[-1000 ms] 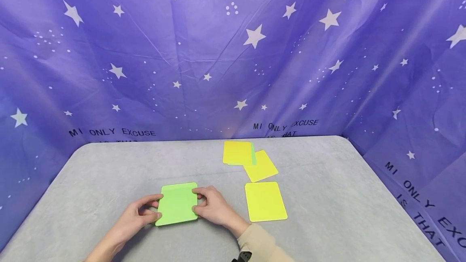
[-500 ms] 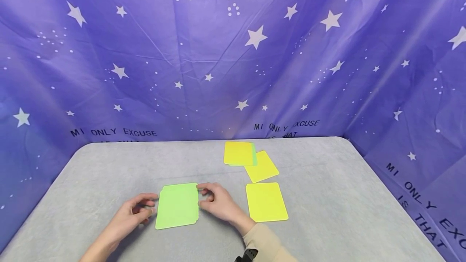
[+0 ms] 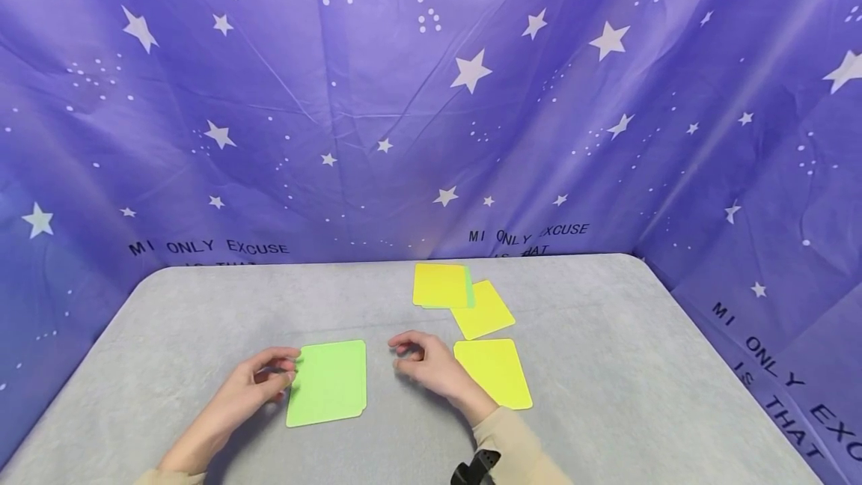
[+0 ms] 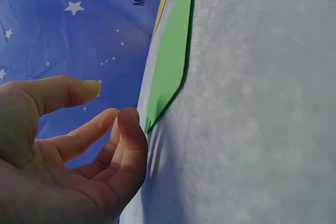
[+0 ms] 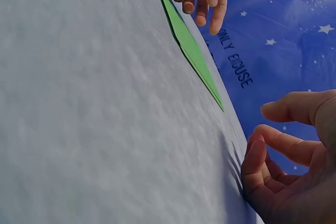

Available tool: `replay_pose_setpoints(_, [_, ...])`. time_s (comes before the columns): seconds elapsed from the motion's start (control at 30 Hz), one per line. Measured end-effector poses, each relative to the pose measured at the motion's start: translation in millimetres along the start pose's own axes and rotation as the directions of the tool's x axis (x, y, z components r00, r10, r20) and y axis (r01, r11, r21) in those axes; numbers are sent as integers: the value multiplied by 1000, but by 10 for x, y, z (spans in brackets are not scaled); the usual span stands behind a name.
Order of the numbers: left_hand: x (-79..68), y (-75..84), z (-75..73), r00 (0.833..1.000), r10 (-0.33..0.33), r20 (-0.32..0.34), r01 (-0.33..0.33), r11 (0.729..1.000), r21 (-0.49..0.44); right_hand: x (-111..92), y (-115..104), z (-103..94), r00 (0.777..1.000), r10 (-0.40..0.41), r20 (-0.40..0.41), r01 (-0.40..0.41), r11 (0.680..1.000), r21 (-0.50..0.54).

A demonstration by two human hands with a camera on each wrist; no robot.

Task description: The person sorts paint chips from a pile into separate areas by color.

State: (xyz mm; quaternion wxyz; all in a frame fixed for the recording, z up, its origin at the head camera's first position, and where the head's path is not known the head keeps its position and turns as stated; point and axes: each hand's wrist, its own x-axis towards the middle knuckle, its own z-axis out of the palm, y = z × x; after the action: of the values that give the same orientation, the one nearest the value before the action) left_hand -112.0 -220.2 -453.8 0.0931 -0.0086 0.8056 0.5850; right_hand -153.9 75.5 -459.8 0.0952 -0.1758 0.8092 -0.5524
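Observation:
A light green square card (image 3: 328, 384) with rounded corners lies flat on the grey table, left of centre. A second corner peeks out at its lower right, and the right wrist view shows a doubled edge on the green card (image 5: 191, 48). My left hand (image 3: 254, 382) hovers at the card's left edge, fingers loosely bent and thumb apart from them. In the left wrist view, nothing sits between the fingers of my left hand (image 4: 86, 150). My right hand (image 3: 434, 369) is off to the card's right, holding nothing, its fingers relaxed.
A yellow square card (image 3: 498, 376) lies partly behind my right hand. Farther back is a tilted yellow card (image 3: 486, 313), overlapped by another yellow card (image 3: 439, 285) with a green strip (image 3: 470, 289) showing along its side. A purple starred cloth (image 3: 390, 96) hangs behind the table.
Both hands were gripping the green card by its sides, slightly raised; it now lies flat and released. My right hand has moved away to the right, while the left stays close.

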Motion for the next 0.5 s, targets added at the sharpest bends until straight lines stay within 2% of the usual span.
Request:
replay_pose_setpoints(0.3, [116, 90, 108, 999, 33, 41, -32, 999, -29, 4, 55, -190, 1000, 21, -3, -21, 1000, -11])
replay_pose_setpoints(0.5, [174, 138, 201, 996, 61, 62, -58, 997, -43, -10, 68, -304, 999, 43, -25, -42, 998, 35])
